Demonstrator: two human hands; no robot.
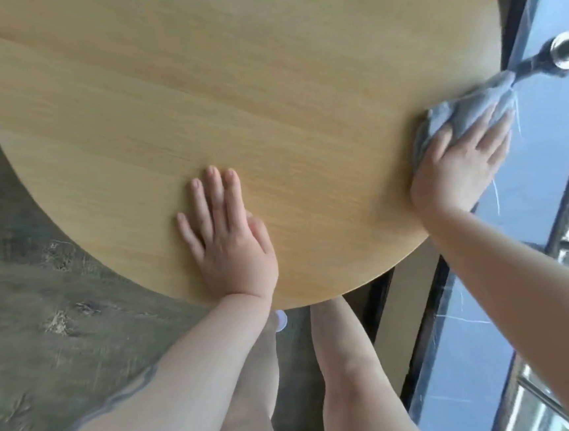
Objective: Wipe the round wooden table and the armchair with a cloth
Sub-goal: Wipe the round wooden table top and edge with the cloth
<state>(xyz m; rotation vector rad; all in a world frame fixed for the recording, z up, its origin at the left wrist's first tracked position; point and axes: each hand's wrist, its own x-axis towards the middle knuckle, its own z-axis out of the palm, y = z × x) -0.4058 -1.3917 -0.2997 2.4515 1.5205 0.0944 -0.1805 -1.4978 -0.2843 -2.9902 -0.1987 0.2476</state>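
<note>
**Mid-wipe at the right rim of the table**

Plainly, the grey cloth (463, 113) was seen bunched at the far right edge of the round wooden table (196, 85), with part of it trailing past the rim. It was pressed flat under the right hand (458, 169), whose fingers (489, 135) were laid out straight and slightly spread over the fabric rather than curled round it. The left hand (229, 234) was rested palm down on the bare wood near the front edge, well apart from the cloth, its fingers straight and close together, holding nothing; it was judged to be steadying the table.

The table-wiping step was taken to be in hand, with the armchair not in view and, by that judgement, not yet dealt with. Much of the tabletop lay away from the cloth, so the next move was judged to call for a sweep back across the wood, with pressure kept on the cloth so that it was not dragged off the rim.

Beyond the table, a dark patterned floor (44, 322) was seen at the left, and glazing with a metal rail (568, 49) at the right.
</note>
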